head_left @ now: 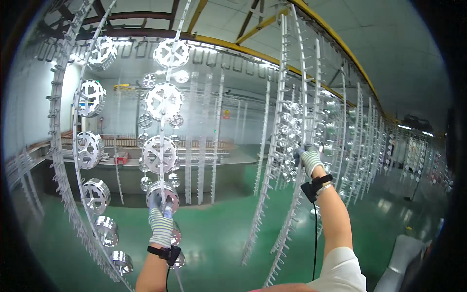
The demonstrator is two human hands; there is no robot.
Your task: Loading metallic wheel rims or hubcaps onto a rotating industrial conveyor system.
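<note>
Wheels fill the left rack point(163, 121); my left hand point(160, 221) grips a low wheel point(163, 196), right hand point(311, 160) clasps a half-loaded rack point(304, 97).

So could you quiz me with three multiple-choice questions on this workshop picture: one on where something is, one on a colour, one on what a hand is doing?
1. Where is the left hand?
A. On a round metal disc low on the middle hanging rack
B. Flat on the floor
C. In a pocket

2. What colour is the floor?
A. Red
B. Green
C. Bare wood

3. What is the right hand doing?
A. Hanging loose at the side
B. Raised, gripping a white hooked rack strip
C. Holding a cup

Answers:
1. A: the striped-gloved fingers lie on the lowest-but-one spoked disc on that rack.
2. B: the glossy floor shows green all across the hall.
3. B: the gloved hand is closed around the strip, arm stretched upward.
</note>
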